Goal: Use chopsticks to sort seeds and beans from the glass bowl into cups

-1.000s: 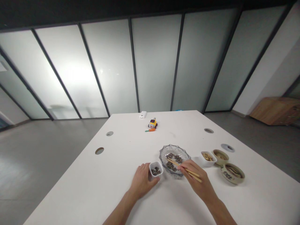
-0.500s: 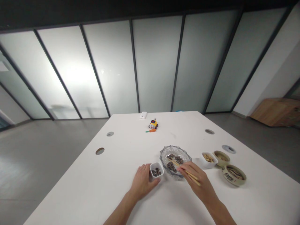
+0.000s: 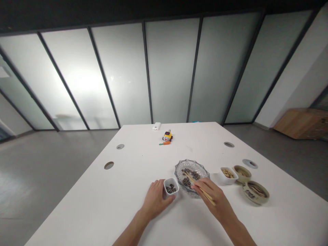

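My left hand (image 3: 156,199) rests on the table, curled around the left side of a small white square bowl (image 3: 171,181). Several dark brown, bean-like pieces (image 3: 170,188) lie in that bowl. In my right hand (image 3: 211,194) is a pair of wooden chopsticks (image 3: 191,178), slanting down to the left with the tips inside a clear glass bowl (image 3: 202,168). More of the dark pieces (image 3: 187,181) lie in loose clusters in the glass bowl, which stands right beside the white one. Whether the tips pinch a piece is too small to tell.
To the right stand a white bowl of pale nuts (image 3: 228,174) and two greenish ceramic bowls, a rear one (image 3: 242,174) and a front one (image 3: 255,193). Farther back are a toy truck (image 3: 167,136), a toy carrot (image 3: 164,143) and a white device (image 3: 156,126). The white table (image 3: 133,157) has round holes.
My right hand has shifted slightly left and down with the chopsticks, whose tips stay over the glass bowl. My left hand and the small white bowl have not visibly moved.
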`<state>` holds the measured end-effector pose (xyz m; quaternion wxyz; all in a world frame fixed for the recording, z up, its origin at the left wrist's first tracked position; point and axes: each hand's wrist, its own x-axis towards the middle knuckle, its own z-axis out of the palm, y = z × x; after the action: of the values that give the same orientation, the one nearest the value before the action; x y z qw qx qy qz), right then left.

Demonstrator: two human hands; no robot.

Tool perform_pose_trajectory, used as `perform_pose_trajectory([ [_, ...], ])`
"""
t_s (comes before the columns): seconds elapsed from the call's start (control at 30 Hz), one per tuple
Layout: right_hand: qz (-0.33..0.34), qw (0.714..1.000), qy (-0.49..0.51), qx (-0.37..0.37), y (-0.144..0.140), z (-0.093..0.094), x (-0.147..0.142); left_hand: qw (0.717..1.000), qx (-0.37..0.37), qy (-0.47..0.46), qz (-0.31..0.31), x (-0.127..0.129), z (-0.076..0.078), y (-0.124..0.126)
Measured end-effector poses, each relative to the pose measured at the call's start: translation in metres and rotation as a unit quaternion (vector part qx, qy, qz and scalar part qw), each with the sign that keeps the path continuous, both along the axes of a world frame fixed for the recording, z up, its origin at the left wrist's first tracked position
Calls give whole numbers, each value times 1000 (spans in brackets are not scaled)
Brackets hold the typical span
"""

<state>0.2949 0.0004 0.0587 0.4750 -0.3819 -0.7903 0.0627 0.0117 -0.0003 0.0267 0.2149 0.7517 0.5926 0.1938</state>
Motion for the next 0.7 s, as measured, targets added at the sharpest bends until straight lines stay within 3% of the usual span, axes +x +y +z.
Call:
perform_pose_trajectory([
  [0.3, -43, 998, 32, 13, -2, 2, -5, 1000, 0, -16, 0, 0, 1, 0],
  [0.7, -38, 998, 58, 10, 0, 4, -6, 1000, -2, -11, 1, 0, 0, 0],
])
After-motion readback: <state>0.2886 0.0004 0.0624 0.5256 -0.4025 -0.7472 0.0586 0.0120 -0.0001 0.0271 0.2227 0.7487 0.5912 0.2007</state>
